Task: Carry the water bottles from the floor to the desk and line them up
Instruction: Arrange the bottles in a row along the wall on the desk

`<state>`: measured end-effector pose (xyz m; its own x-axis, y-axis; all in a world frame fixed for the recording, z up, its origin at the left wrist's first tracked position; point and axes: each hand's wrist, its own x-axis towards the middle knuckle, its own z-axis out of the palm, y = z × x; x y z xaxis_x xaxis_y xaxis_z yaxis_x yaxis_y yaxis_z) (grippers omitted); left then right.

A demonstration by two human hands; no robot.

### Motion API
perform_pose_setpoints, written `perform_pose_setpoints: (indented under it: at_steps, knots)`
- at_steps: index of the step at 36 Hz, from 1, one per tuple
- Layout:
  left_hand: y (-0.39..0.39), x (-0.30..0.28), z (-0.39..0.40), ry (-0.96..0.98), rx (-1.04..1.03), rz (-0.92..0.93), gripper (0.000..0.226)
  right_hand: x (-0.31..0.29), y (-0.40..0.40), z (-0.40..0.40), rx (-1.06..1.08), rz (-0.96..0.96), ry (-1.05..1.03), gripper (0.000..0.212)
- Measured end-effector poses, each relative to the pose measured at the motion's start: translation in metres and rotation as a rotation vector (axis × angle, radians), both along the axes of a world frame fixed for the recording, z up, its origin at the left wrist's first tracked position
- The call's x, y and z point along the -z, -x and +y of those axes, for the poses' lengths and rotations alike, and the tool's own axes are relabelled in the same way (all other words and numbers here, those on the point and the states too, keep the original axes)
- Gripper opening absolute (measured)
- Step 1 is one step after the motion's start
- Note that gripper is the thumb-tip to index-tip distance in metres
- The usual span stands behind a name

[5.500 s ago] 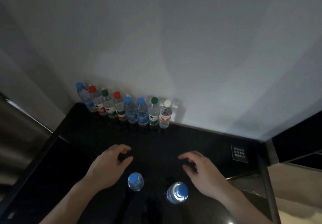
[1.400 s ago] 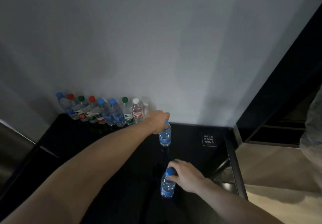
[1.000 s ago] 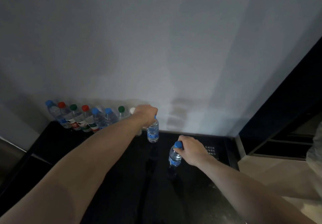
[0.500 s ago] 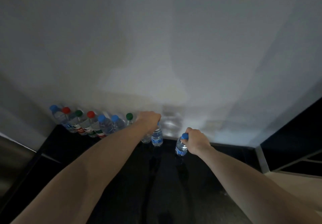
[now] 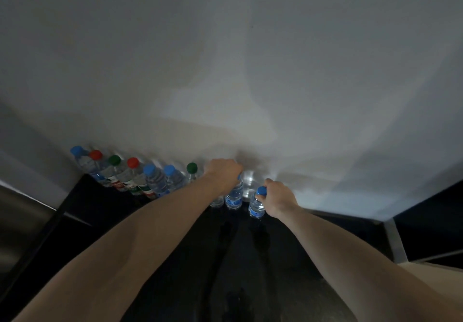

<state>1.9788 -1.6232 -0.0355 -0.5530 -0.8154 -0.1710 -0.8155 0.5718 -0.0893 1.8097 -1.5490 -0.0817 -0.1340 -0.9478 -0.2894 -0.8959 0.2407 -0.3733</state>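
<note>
The bottle labels (image 5: 233, 202) are too blurred to read.

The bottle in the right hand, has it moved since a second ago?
Yes. The bottle the right hand grips went from mid-desk back toward the wall, nearly joining the row's right end.

A plain pale wall (image 5: 250, 58) fills most of the view, dim overall, with a softer bright patch low in its middle and grey shadows spreading out to the sides. Below it runs the glossy black bench (image 5: 238, 259), catching faint reflections. A brushed metal panel (image 5: 17, 221) sits at far left, and a dark cabinet (image 5: 431, 221) at right.
</note>
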Motion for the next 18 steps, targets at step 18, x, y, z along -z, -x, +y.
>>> perform_pose_setpoints:
  at_steps: [18]
  knots:
    - [-0.001, -0.001, -0.002, -0.026, -0.002, -0.103, 0.027, 0.007, -0.016, -0.015, 0.068, -0.098, 0.017, 0.032]
